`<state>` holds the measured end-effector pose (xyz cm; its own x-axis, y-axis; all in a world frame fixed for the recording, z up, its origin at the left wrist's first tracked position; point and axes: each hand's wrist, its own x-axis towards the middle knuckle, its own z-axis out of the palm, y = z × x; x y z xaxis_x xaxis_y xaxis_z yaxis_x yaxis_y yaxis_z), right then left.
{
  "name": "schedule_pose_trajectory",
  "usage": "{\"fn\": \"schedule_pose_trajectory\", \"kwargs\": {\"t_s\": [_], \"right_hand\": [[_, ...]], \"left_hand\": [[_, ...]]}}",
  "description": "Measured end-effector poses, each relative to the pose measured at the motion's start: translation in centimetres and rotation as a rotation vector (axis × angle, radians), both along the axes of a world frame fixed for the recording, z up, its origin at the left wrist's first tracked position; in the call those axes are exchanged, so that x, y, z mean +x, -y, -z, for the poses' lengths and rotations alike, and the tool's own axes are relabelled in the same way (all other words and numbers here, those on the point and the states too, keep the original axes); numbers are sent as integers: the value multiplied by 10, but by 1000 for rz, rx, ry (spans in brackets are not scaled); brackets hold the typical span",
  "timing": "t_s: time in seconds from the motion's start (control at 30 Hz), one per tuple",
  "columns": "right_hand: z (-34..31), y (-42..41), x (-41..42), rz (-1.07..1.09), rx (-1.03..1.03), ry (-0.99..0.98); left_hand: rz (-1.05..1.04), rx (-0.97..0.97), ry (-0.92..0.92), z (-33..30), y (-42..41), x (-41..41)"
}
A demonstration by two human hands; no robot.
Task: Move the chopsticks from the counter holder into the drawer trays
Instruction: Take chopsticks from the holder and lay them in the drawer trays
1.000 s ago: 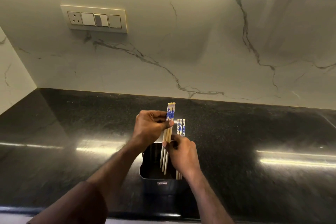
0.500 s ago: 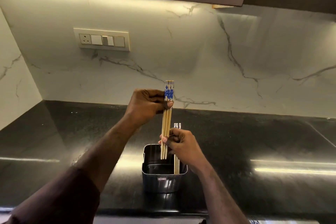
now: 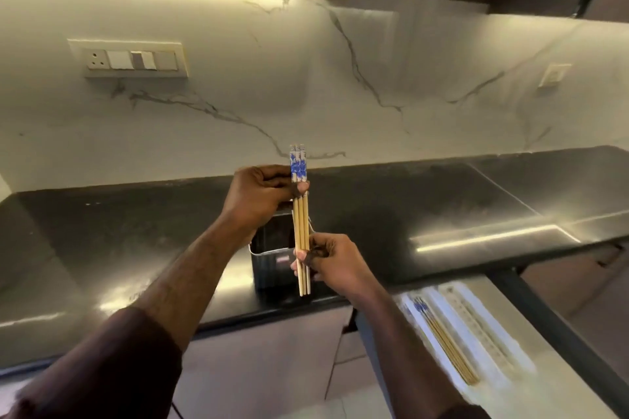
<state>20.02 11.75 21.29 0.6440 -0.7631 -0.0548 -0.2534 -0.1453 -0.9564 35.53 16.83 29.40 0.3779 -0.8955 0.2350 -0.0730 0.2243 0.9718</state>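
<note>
Left hand [image 3: 258, 194] gripped the blue-patterned tops of a chopstick bundle [image 3: 301, 224] held upright above the steel holder [image 3: 272, 258] near the table's front edge, right hand [image 3: 332, 262] fingers pinching the lower ends.

A bundle of chopsticks [image 3: 301, 214] stands upright at the centre of the frame, pale wood with blue-and-white patterned tops, lifted clear above the holder [image 3: 272, 248] and held near the top and near the tips by the two hands. The holder, a dark square metal tin with a shiny rim, sits on the black surface just behind and left of them. In the lower right, more chopsticks [image 3: 442, 340] of the same kind lie flat along a white tray [image 3: 493, 333] in the open drawer [image 3: 558, 326].
</note>
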Motion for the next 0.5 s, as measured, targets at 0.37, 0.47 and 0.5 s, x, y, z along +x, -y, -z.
{"fn": "schedule_pose_trajectory", "kwargs": {"t_s": [0.37, 0.47, 0.5], "right_hand": [[16, -38, -133, 146, -65, -97], [17, -38, -173, 167, -77, -131], [17, -38, -188, 178, -74, -142]], "left_hand": [[139, 54, -33, 32, -12, -114], [149, 49, -28, 36, -10, -153], [153, 50, -31, 37, -9, -167]]}}
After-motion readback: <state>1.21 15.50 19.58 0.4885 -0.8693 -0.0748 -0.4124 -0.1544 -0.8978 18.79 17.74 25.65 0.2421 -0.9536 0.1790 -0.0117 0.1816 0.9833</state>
